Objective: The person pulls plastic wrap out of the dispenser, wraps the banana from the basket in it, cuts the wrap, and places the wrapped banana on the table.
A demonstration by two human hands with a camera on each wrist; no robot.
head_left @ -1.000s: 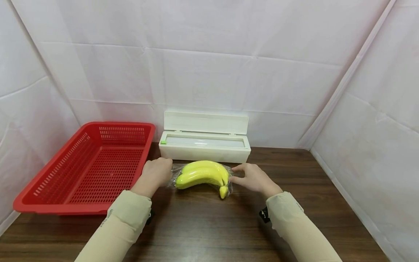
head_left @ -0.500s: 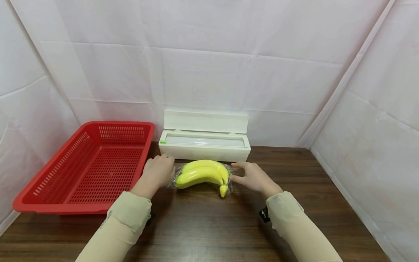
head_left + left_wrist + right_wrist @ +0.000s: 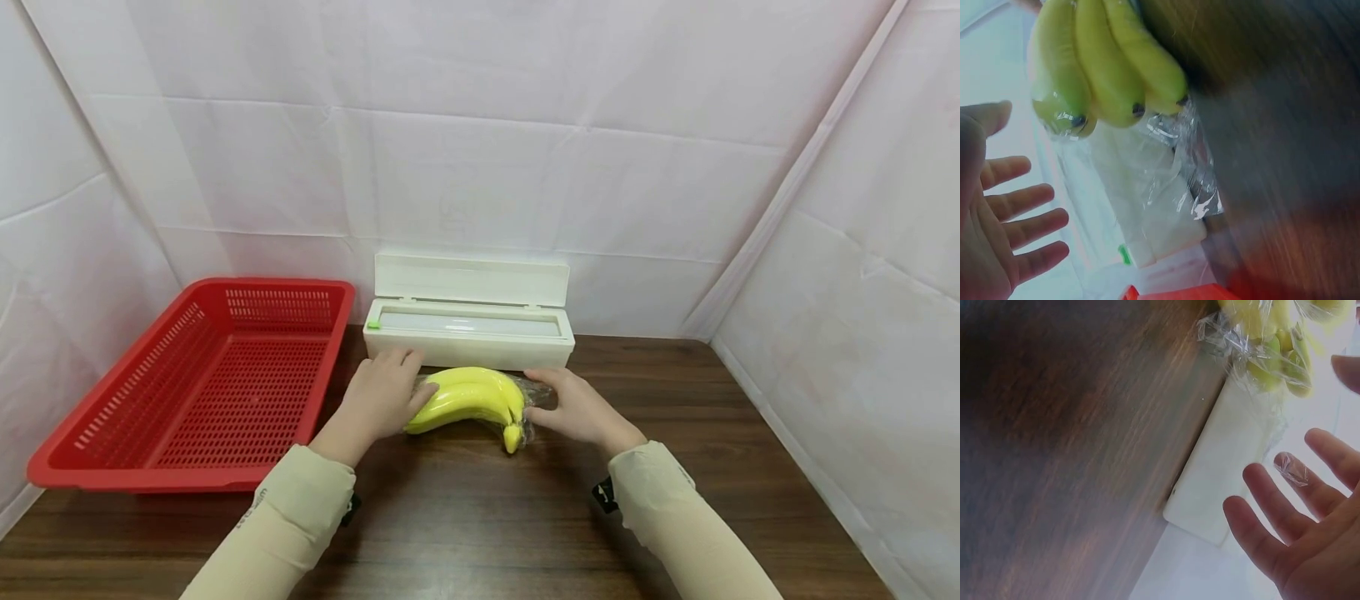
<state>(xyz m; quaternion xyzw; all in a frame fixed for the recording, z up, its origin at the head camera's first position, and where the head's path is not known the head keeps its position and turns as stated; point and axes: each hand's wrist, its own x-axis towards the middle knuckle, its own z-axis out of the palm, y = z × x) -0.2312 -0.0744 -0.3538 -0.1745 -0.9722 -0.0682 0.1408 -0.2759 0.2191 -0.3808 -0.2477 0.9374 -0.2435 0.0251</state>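
Observation:
A bunch of yellow bananas (image 3: 467,400), covered in clear plastic wrap (image 3: 1196,178), lies on the dark wooden table. The left hand (image 3: 381,396) is at the bunch's left end, its thumb over the banana tips in the head view. Its fingers look straight and spread in the left wrist view. At the stem end is the right hand (image 3: 576,407), fingers extended and slightly bent. A bit of film shows at one right fingertip (image 3: 1291,469) in the right wrist view. Loose film sticks out at both ends of the bunch.
Directly behind the bananas stands a white cling film box (image 3: 468,350), its lid raised and a green slider at its left. A red perforated basket (image 3: 318,379) sits at the left. White cloth walls (image 3: 465,183) enclose the table.
The left hand has let go of the film at the left end, opened its fingers and moved right over the banana tips. The right hand and the bananas have barely moved.

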